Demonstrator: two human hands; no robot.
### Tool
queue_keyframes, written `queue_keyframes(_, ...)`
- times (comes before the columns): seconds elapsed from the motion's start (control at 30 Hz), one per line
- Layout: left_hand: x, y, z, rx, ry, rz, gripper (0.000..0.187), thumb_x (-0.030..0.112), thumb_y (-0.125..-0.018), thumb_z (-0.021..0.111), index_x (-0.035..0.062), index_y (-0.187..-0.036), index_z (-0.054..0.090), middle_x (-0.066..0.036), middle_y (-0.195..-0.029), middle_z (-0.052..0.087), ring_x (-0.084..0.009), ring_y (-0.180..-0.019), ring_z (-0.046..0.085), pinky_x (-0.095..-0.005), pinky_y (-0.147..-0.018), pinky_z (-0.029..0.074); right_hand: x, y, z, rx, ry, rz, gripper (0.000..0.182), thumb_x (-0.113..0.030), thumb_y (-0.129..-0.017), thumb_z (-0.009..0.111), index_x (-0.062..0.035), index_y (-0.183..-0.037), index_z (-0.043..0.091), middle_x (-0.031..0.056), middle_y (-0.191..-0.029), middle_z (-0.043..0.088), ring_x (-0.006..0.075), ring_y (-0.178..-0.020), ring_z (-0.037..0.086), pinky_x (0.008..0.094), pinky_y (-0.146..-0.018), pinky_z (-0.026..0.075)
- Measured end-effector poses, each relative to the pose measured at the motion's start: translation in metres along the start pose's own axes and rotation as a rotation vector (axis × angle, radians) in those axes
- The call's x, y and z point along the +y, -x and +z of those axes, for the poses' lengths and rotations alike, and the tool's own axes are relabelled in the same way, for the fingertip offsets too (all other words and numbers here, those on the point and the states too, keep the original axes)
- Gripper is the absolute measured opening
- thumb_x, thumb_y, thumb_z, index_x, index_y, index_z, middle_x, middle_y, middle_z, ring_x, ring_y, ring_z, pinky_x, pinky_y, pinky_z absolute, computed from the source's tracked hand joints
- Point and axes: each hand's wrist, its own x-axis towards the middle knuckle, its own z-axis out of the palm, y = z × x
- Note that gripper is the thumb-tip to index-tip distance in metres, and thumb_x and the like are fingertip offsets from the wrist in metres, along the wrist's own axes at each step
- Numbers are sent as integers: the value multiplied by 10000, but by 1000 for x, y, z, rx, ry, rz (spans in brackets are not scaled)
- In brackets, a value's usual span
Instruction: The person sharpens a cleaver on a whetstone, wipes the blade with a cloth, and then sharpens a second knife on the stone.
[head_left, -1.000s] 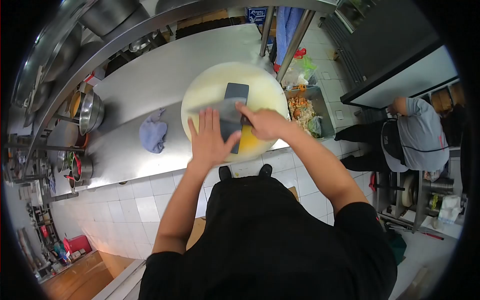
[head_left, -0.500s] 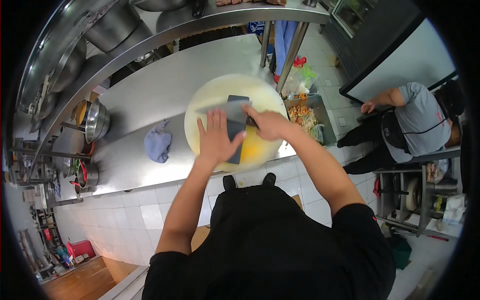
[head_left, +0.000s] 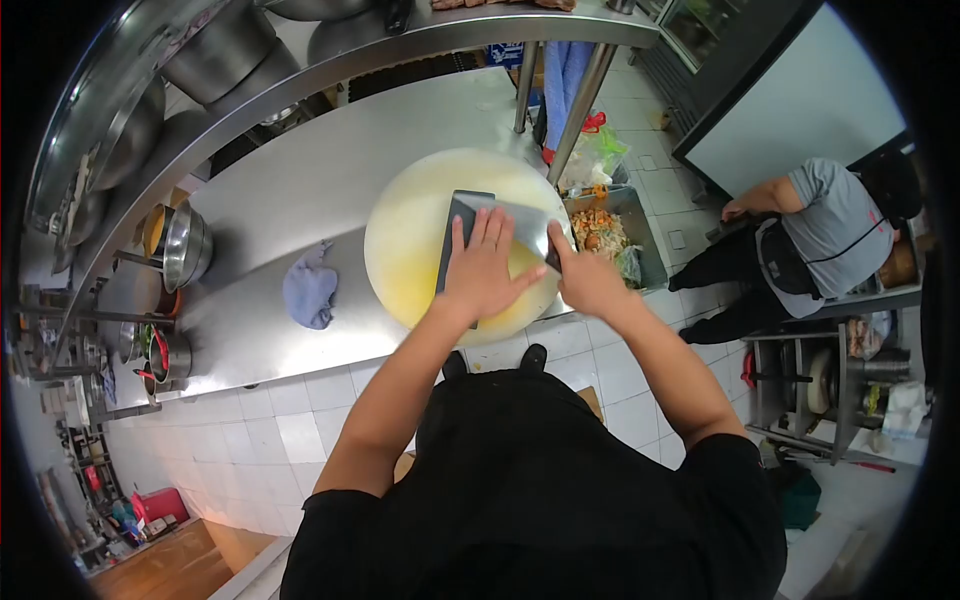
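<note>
A dark rectangular sharpening stone (head_left: 455,228) lies on a round, pale yellowish chopping board (head_left: 400,215). Across the stone rests the broad grey blade of a cleaver (head_left: 530,226), its right part reaching past the stone. My right hand (head_left: 592,283) is closed around the cleaver's handle, with the index finger extended towards the blade. My left hand (head_left: 482,272) lies flat on the blade, fingers stretched and thumb spread to the right. It covers much of the stone's middle and lower part.
The board stands on a steel worktable (head_left: 250,300) with a crumpled blue cloth (head_left: 312,288). A bin of food scraps (head_left: 600,235) is right of the board. Metal bowls (head_left: 187,245) stand at the left. A steel shelf (head_left: 450,32) runs overhead. A co-worker (head_left: 835,230) stands at the right.
Both hands and the cleaver have moved to the right across the stone. The co-worker's arm has moved lower and closer to the body.
</note>
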Motion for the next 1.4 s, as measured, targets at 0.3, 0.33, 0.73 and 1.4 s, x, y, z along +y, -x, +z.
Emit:
queue_keyframes(0.3, -32, 57, -6, 72, -97, -79, 999, 720, -954, 442, -53, -1573, 309, -212, -1656, 306, -354, -1572, 200, -655, -1230, 14, -40, -15, 6, -128, -76, -158, 910, -97, -844, 614, -78, -1632, 159, 275, -964, 716, 449, -851, 712, 533, -780, 560)
queue_keyframes(0.33, -45, 33, -11, 70, -95, -142, 994, 715, -958, 441, -55, -1573, 309, -212, -1656, 307, -353, -1573, 199, -657, -1229, 15, -43, -37, -2, -100, -71, -167, 903, -98, -849, 610, -97, -1634, 163, 274, -988, 714, 447, -886, 709, 529, -802, 557)
queue_keyframes(0.73, 6, 93, -4, 72, -41, -122, 985, 692, -962, 478, -55, -1578, 299, -248, -1665, 259, -392, -1570, 189, -655, -1227, 47, -35, 26, 21, -160, -80, -178, 938, -121, -848, 606, -153, -1653, 124, 265, -881, 718, 435, -802, 721, 536, -724, 564)
queue_keyframes(1.4, -54, -4, -22, 39, -176, -195, 1005, 718, -968, 416, -71, -1577, 285, -232, -1662, 278, -364, -1573, 186, -636, -1239, 27, -44, -71, -2, -75, -81, -143, 889, -134, -880, 595, -94, -1636, 130, 280, -985, 711, 453, -934, 706, 546, -806, 552)
